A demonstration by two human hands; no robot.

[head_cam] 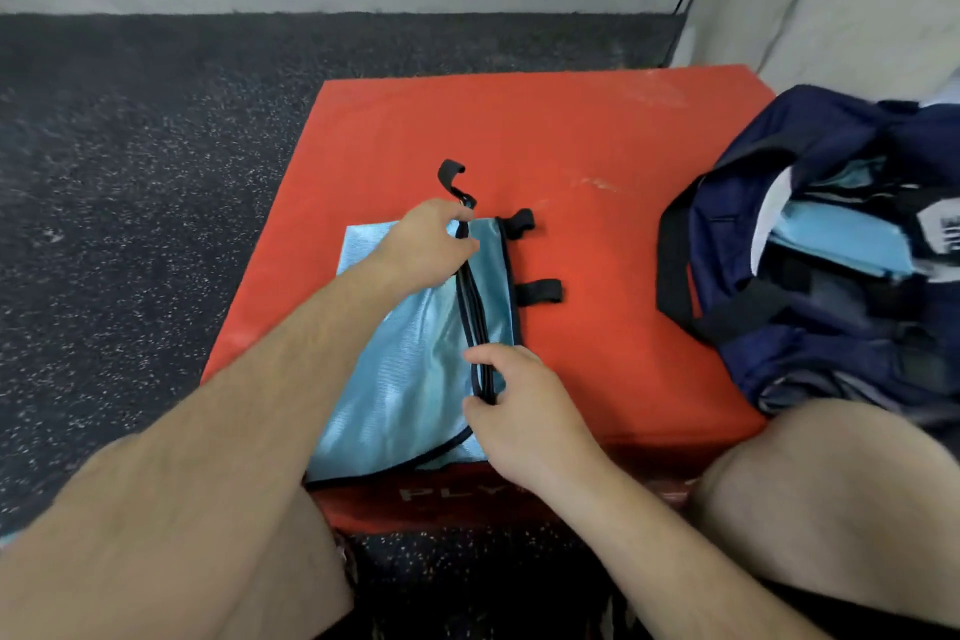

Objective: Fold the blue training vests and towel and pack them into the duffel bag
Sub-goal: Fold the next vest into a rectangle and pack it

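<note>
Beneath left forearm (291, 343), vest (400, 379) partly hidden

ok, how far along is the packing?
Done: light-blue folded fabric already lies in the open duffel bag. In hand: left hand and right hand pinch the black-trimmed edge of a blue vest, mid-fold on the red box. Left: finish the fold, pack it. Towel not identifiable.

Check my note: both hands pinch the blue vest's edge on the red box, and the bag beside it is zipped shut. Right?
No: the head view shows the bag open. The left hand and right hand pinch the vest on the box.
</note>
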